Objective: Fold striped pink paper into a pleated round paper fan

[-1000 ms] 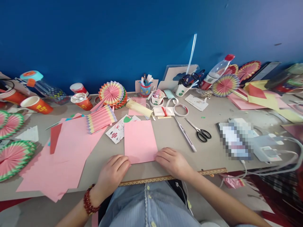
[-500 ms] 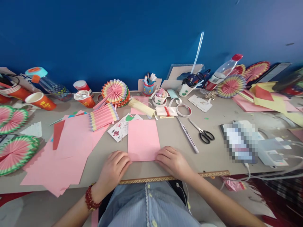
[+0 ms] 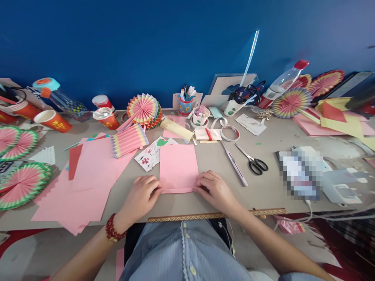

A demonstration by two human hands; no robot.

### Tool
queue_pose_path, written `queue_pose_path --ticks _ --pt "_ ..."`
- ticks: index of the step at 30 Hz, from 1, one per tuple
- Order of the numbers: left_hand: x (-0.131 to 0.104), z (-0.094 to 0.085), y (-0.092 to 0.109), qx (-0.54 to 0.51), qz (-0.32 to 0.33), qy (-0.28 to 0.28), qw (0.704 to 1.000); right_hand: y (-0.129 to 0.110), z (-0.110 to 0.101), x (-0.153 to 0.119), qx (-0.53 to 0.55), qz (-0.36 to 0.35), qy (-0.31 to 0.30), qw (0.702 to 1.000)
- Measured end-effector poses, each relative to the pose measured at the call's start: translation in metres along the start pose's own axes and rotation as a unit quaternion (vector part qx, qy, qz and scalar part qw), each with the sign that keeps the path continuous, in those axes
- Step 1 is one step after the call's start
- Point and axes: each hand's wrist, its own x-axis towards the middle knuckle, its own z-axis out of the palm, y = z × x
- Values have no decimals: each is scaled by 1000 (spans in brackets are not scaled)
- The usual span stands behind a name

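A sheet of pink paper (image 3: 179, 166) lies in front of me, with a narrow strip folded up along its near edge. My left hand (image 3: 144, 196) pinches the near left corner, fingers closed and bent over it. At the near right corner my right hand (image 3: 214, 192) grips the same strip, its thumb partly hidden. A white printed card (image 3: 150, 156) with a red knot pattern touches the sheet's far left side. To the right lie a lilac craft knife (image 3: 235, 164) and black-handled scissors (image 3: 252, 160).
Loose pink sheets (image 3: 90, 187) and pleated paper fans (image 3: 25, 185) spread over the left. Orange paper cups (image 3: 54, 121), a pen cup (image 3: 185, 106) and a tilted bottle (image 3: 283, 84) stand along the blue wall. A phone (image 3: 300, 173) with cables lies at right.
The sheet's near edge, flat before, now carries a narrow folded strip. Both my hands have curled closer around the corners. The whole view has shifted slightly.
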Motion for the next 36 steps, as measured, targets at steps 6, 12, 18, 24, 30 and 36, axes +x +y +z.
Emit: queue_pose_path --ticks 6,12,18,24,30,36 --pt "10 -11 0 25 10 -40 999 0 -3 8 -67 16 -25 997" --pt "17 -17 0 14 12 -65 998 -1 -10 16 -83 41 -59 994" --pt "18 -17 -2 9 9 -75 997 1 -10 16 -85 31 -64 994" --pt "18 -17 -3 24 23 -73 997 5 -9 15 -85 27 -68 994" --pt "20 -19 0 33 21 -84 996 7 -8 15 -83 25 -74 993" --pt "21 -19 -1 38 24 -91 995 5 -9 16 -74 36 -81 993"
